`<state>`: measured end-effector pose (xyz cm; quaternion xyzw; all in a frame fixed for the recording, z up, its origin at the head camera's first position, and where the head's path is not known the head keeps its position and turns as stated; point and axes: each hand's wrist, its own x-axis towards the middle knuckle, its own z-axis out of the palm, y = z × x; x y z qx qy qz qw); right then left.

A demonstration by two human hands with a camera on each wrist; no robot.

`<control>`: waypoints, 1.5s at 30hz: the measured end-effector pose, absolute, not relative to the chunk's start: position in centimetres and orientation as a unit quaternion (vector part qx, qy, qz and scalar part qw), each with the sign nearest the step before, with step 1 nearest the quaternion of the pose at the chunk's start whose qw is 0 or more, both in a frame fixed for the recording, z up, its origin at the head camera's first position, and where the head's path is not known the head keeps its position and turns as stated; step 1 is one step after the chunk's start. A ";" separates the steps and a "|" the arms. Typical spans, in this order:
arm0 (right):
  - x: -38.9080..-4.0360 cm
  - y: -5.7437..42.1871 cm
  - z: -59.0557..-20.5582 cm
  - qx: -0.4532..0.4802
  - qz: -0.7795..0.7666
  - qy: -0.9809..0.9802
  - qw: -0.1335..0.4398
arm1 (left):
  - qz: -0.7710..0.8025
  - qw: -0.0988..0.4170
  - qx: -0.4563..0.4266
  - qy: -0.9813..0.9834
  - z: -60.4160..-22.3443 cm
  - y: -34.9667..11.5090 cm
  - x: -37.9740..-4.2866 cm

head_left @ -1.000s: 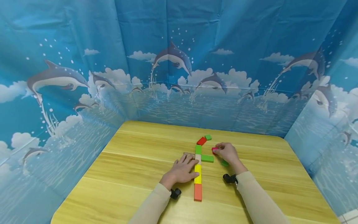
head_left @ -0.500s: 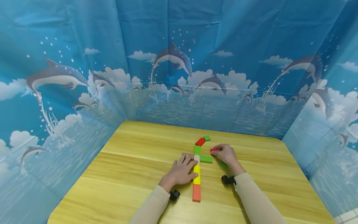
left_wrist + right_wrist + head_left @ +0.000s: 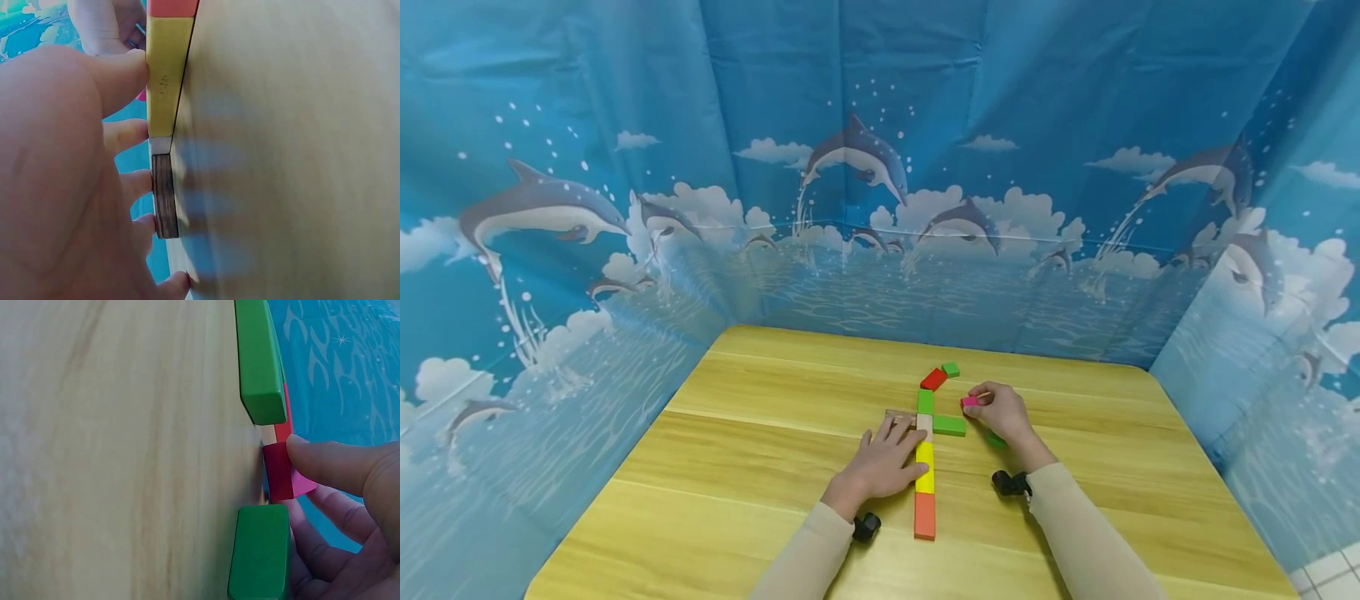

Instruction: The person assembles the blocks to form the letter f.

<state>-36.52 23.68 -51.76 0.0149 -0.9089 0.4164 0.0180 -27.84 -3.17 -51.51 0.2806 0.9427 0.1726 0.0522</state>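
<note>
My left hand (image 3: 880, 467) lies with fingers spread over the block row. Its thumb touches the yellow block (image 3: 169, 75); other fingertips rest at the pale block (image 3: 924, 426) and the dark brown wooden block (image 3: 165, 197). Between thumb and fingers, my right hand (image 3: 1003, 412) pinches a small pink block (image 3: 278, 472), right of the row. Near that hand's underside sits a dark green block (image 3: 259, 550), mostly hidden in the head view. A long green block (image 3: 950, 426) extends right from the pale block.
An orange-red block (image 3: 925, 517) ends the row nearest me. Farther off, a green block (image 3: 926, 402), a tilted red block (image 3: 934, 379) and a small green block (image 3: 951, 369) curve right. A dolphin-printed curtain (image 3: 865, 275) hangs behind the wooden table (image 3: 737, 467).
The pink block has turned slightly in my right hand, showing more of its top. My left hand keeps its place on the blocks. The head view has shifted a little.
</note>
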 end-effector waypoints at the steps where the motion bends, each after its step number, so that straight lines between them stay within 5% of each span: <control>1: -36.5 23.7 -51.7 0.013 0.420 -0.907 0.016 | 0.174 0.050 0.281 0.942 -51.6 -3.2 -27.8; 45: -35.9 24.4 -51.0 0.011 0.458 -0.889 -0.002 | 0.201 0.025 0.287 0.936 -52.3 -3.3 -27.5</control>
